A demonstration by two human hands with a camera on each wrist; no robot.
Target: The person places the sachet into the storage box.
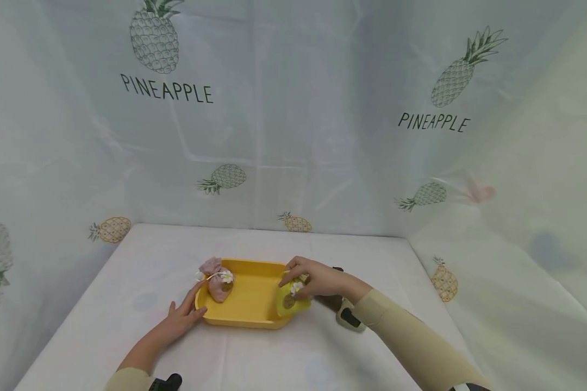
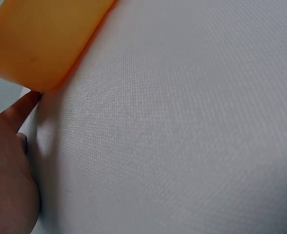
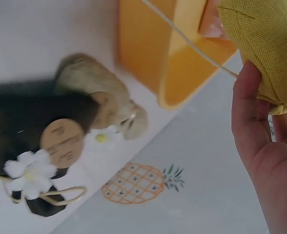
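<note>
My right hand [image 1: 318,278] pinches a yellow cloth pouch [image 1: 287,304] at the right end of a yellow tray [image 1: 249,296]. A white flower and a round tag are on the pouch. In the right wrist view, the fingers curl against the side of the yellow pouch [image 3: 265,44], and a pale cord runs off it. At the tray's left end my left hand [image 1: 178,320] rests against the rim and front corner, fingers fairly straight. Beside those fingers, a pink pouch [image 1: 217,293] with a white flower leans in the tray's left end.
Right of the tray, partly behind my right forearm, lie a dark pouch [image 1: 330,302] and a beige pouch [image 1: 347,321]. The right wrist view shows the black pouch [image 3: 31,122] with a flower and tag. A pineapple-printed curtain [image 1: 303,119] rises behind the white table [image 1: 176,244].
</note>
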